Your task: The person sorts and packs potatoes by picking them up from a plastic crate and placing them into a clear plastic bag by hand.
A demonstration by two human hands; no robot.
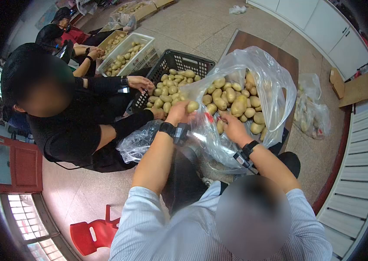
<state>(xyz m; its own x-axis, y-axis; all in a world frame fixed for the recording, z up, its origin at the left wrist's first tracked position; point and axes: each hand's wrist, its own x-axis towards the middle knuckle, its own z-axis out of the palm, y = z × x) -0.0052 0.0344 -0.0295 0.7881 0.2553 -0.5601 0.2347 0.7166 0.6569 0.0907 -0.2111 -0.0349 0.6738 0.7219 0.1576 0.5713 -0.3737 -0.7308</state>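
Observation:
A large clear plastic bag (pixel 279 82) full of potatoes (pixel 239 105) lies open on a dark brown table (pixel 286 56). My left hand (pixel 180 114) is at the bag's left edge, fingers closed round a single potato (pixel 192 107). Inside the bag's near side is my right hand (pixel 235 129), its fingers bent beside a potato (pixel 221 126); whether they grip anything is unclear. Just left of the bag, a black crate (pixel 187 59) holds many potatoes.
A co-worker in black (pixel 75 135) sits at the left with both hands at the black crate. Beyond are a white crate (pixel 142 41) of potatoes and more people. A red chair (pixel 95 235) stands lower left; plastic bags (pixel 312 113) lie right.

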